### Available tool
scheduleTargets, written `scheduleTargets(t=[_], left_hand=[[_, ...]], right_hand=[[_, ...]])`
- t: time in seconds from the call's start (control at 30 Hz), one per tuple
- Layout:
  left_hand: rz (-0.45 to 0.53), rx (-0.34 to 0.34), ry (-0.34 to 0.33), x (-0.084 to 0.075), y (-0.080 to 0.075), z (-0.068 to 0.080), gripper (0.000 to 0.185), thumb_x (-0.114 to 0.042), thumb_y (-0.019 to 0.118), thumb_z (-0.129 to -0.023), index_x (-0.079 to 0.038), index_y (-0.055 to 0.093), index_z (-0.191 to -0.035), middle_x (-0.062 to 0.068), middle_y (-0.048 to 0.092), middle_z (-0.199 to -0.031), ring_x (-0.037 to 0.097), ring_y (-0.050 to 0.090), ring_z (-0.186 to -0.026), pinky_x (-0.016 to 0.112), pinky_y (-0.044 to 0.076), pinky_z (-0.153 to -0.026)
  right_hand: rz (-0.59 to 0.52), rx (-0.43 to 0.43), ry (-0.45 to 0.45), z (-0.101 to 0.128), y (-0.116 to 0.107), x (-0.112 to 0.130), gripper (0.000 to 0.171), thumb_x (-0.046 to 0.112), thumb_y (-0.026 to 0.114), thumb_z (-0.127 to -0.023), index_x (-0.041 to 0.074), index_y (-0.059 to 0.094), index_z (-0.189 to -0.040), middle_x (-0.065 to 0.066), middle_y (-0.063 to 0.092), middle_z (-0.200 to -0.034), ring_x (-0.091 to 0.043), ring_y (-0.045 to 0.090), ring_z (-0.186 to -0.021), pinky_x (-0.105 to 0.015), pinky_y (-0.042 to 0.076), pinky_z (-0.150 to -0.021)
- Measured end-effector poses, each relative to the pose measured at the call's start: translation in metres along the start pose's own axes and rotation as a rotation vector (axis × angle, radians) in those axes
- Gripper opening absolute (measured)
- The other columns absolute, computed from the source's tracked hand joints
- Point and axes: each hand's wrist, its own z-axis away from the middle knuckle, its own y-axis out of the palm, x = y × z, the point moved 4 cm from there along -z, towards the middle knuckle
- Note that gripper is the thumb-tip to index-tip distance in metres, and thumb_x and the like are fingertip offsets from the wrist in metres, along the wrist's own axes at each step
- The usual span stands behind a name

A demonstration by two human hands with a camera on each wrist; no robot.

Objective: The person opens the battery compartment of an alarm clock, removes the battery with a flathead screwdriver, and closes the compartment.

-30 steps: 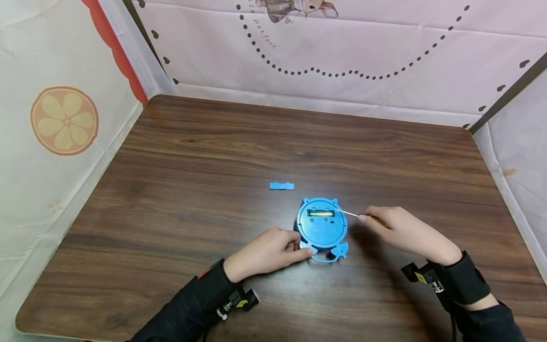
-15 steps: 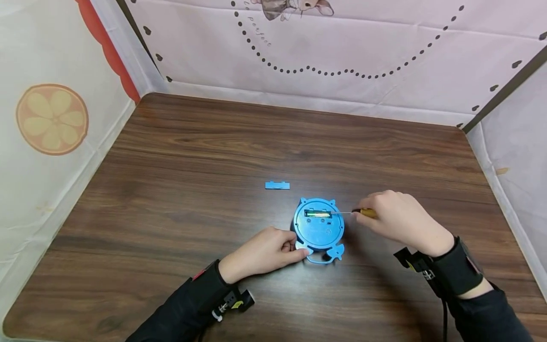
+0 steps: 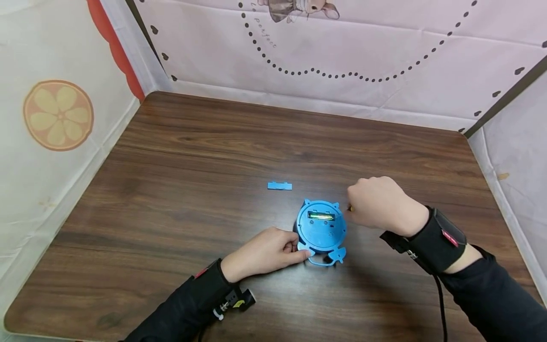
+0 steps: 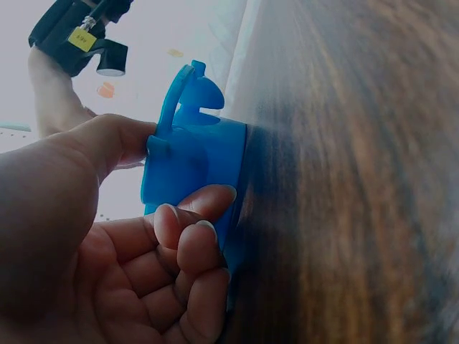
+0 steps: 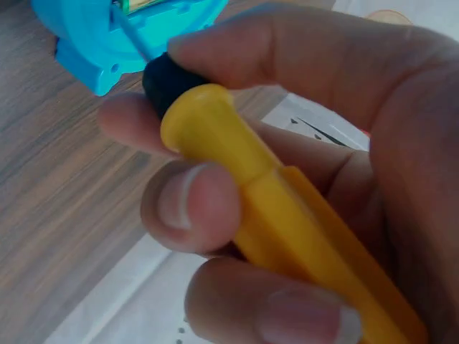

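Observation:
A round blue alarm clock (image 3: pixel 320 233) with small ears lies back side up on the table, its battery slot uncovered. Inside the slot sits a slim battery (image 3: pixel 321 216). My left hand (image 3: pixel 268 252) pinches the clock's lower left edge, thumb on top and curled fingers against the side wall, as the left wrist view shows. In my right hand (image 3: pixel 379 204) is a screwdriver (image 5: pixel 276 204) with a yellow handle and black collar, gripped between thumb and fingers. Its thin shaft reaches the end of the battery slot in the right wrist view; in the head view the hand hides most of it.
A small blue battery cover (image 3: pixel 279 186) lies on the wooden table (image 3: pixel 205 156), beyond the clock and to its left. Printed white cloth (image 3: pixel 273 90) walls in the table at the back and both sides. A cable hangs from the right wrist band (image 3: pixel 444 242).
My right hand has moved up and leftward, closer to the clock, and turned so its back now covers the screwdriver in the head view. My left hand keeps its hold on the clock.

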Motion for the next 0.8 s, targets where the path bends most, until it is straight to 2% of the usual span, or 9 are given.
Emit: scheduleTargets(t=[0.07,0.13,0.2,0.27,0.33,0.47,0.63,0.8], left_hand=[[-0.001,0.003,0.001,-0.001,0.001,0.0,0.038,-0.04,0.063,-0.1,-0.018,0.053,-0.07,-0.012,0.033,-0.053,0.003,0.035,-0.048,0.022,0.029,-0.051],[-0.004,0.007,-0.001,-0.002,0.001,-0.001,0.038,-0.039,0.063,-0.1,-0.018,0.053,-0.07,-0.012,0.034,-0.053,0.003,0.035,-0.048,0.021,0.029,-0.051],[-0.004,0.014,-0.006,-0.003,0.001,-0.001,0.038,-0.039,0.064,-0.099,-0.018,0.054,-0.07,-0.012,0.034,-0.053,0.004,0.036,-0.047,0.021,0.029,-0.051],[-0.003,0.023,-0.013,-0.003,0.001,-0.001,0.038,-0.039,0.064,-0.099,-0.018,0.054,-0.07,-0.011,0.034,-0.052,0.004,0.037,-0.047,0.021,0.029,-0.051],[-0.005,0.028,-0.016,-0.003,0.001,-0.001,0.038,-0.039,0.064,-0.099,-0.017,0.054,-0.07,-0.011,0.035,-0.052,0.004,0.037,-0.047,0.022,0.029,-0.05],[-0.009,0.03,-0.017,-0.002,0.001,0.0,0.038,-0.039,0.064,-0.1,-0.017,0.054,-0.07,-0.011,0.034,-0.052,0.004,0.037,-0.047,0.022,0.029,-0.05],[-0.007,0.031,-0.023,0.0,0.001,0.0,0.039,-0.041,0.062,-0.1,-0.017,0.055,-0.07,-0.011,0.035,-0.053,0.004,0.037,-0.048,0.022,0.03,-0.051],[-0.003,0.027,-0.026,0.001,0.001,0.0,0.039,-0.041,0.062,-0.1,-0.017,0.055,-0.071,-0.011,0.034,-0.053,0.004,0.037,-0.048,0.022,0.03,-0.051]], right_hand=[[-0.023,0.03,0.015,0.001,0.001,-0.003,0.049,0.014,0.069,-0.086,0.023,0.036,-0.051,0.01,0.02,-0.054,-0.009,0.022,-0.049,-0.028,0.018,-0.048],[-0.068,0.069,0.039,0.003,0.005,-0.009,0.037,0.02,0.07,-0.089,0.021,0.056,-0.055,0.011,0.029,-0.053,-0.008,0.029,-0.049,-0.027,0.024,-0.047],[-0.125,0.113,0.056,0.007,0.011,-0.016,0.021,0.025,0.07,-0.091,0.02,0.073,-0.071,0.011,0.041,-0.055,-0.008,0.038,-0.05,-0.028,0.031,-0.048],[-0.192,0.139,0.067,0.011,0.017,-0.023,0.014,0.028,0.07,-0.094,0.018,0.08,-0.091,0.01,0.055,-0.063,-0.007,0.046,-0.053,-0.029,0.037,-0.05],[-0.255,0.144,0.072,0.016,0.023,-0.029,0.017,0.028,0.069,-0.095,0.016,0.079,-0.1,0.009,0.064,-0.073,-0.007,0.05,-0.057,-0.03,0.039,-0.053],[-0.357,0.107,0.081,0.023,0.032,-0.038,0.017,0.025,0.068,-0.096,0.015,0.079,-0.104,0.007,0.072,-0.091,-0.005,0.055,-0.064,-0.03,0.043,-0.058],[-0.46,0.058,0.086,0.027,0.045,-0.046,0.016,0.02,0.066,-0.097,0.014,0.079,-0.105,0.007,0.073,-0.091,-0.008,0.049,-0.059,-0.028,0.038,-0.056],[-0.547,0.022,0.09,0.029,0.056,-0.052,0.015,0.02,0.068,-0.097,0.013,0.079,-0.105,0.006,0.074,-0.093,-0.01,0.052,-0.065,-0.027,0.04,-0.058]])
